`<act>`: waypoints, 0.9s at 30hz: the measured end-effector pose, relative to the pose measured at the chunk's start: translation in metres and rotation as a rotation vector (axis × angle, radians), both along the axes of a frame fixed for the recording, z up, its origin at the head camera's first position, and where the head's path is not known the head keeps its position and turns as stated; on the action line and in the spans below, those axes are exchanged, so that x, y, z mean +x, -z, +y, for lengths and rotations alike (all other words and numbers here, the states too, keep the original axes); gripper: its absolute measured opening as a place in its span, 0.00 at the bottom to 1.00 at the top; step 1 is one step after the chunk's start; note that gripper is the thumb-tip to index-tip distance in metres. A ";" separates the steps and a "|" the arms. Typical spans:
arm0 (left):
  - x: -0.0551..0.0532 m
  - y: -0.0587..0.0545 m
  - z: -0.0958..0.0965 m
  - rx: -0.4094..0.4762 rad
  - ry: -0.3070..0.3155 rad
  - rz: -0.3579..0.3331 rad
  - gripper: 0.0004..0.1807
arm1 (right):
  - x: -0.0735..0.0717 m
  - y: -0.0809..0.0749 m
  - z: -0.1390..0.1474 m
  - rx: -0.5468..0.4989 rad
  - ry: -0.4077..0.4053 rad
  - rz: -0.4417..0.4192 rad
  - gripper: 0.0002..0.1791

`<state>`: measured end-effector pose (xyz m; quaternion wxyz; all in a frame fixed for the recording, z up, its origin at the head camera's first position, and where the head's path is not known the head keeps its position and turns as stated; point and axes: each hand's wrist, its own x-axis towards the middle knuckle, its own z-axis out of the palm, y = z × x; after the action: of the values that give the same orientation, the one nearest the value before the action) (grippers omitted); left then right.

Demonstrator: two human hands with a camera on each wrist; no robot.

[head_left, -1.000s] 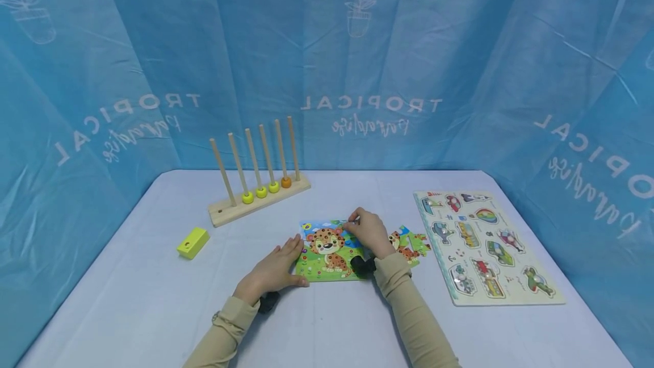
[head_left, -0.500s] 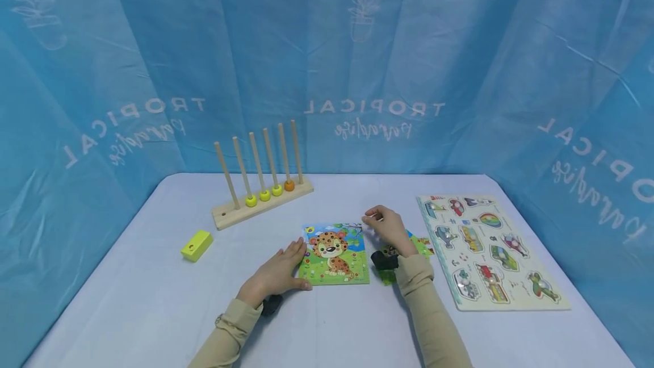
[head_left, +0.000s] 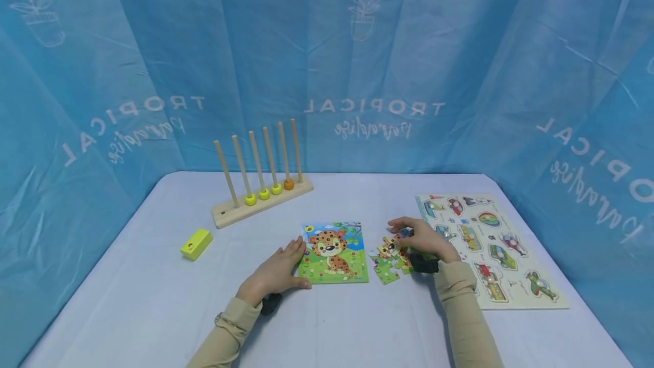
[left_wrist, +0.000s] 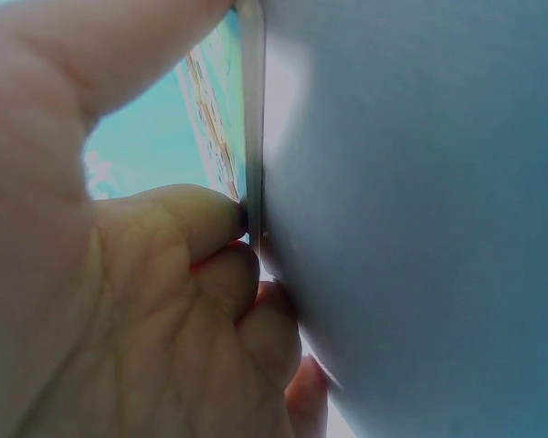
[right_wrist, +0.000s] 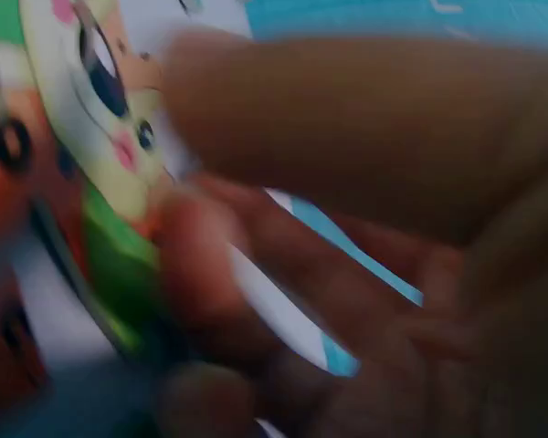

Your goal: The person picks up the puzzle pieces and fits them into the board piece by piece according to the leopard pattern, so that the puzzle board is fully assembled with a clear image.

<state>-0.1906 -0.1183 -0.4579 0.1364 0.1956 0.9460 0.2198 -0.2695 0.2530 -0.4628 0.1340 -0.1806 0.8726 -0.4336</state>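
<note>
Just right of the leopard picture board, loose jigsaw pieces lie beneath and left of my right hand, the nearer one; through the blur I cannot tell whether it pinches any. My left hand, fingers relaxed, touches the board's left edge.

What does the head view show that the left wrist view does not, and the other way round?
Only the head view: the right hand at the loose puzzle pieces, the yellow block and the vehicle board.

Only the left wrist view: the palm side of the left hand, close up.

Both: the left hand touching the edge of the leopard puzzle, and the tabletop.
</note>
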 end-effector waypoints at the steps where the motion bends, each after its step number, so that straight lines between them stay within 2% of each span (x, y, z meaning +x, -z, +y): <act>1: 0.000 0.000 0.000 -0.001 0.000 0.000 0.52 | 0.001 -0.001 0.004 -0.001 -0.040 -0.013 0.28; 4: 0.000 0.000 0.000 -0.003 0.000 -0.002 0.52 | 0.004 -0.003 0.011 0.011 -0.124 -0.025 0.31; 7: 0.000 0.000 0.000 0.001 -0.002 -0.004 0.53 | 0.005 -0.003 0.011 0.042 -0.137 -0.024 0.32; 11: 0.000 -0.001 0.000 0.003 -0.002 -0.002 0.52 | 0.003 -0.003 0.003 0.063 -0.089 -0.020 0.31; 20: 0.000 -0.001 -0.001 0.008 0.001 0.003 0.52 | -0.013 0.005 -0.021 0.109 0.123 0.093 0.24; 24: -0.001 0.000 0.000 0.006 -0.003 0.004 0.52 | -0.018 0.010 -0.025 0.140 0.143 0.127 0.22; 27: -0.002 0.002 0.000 -0.002 -0.005 0.005 0.52 | -0.016 0.010 -0.022 0.147 0.098 0.135 0.23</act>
<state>-0.1922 -0.1181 -0.4595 0.1337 0.1937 0.9470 0.2187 -0.2856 0.2308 -0.4733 0.0666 -0.1559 0.9169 -0.3612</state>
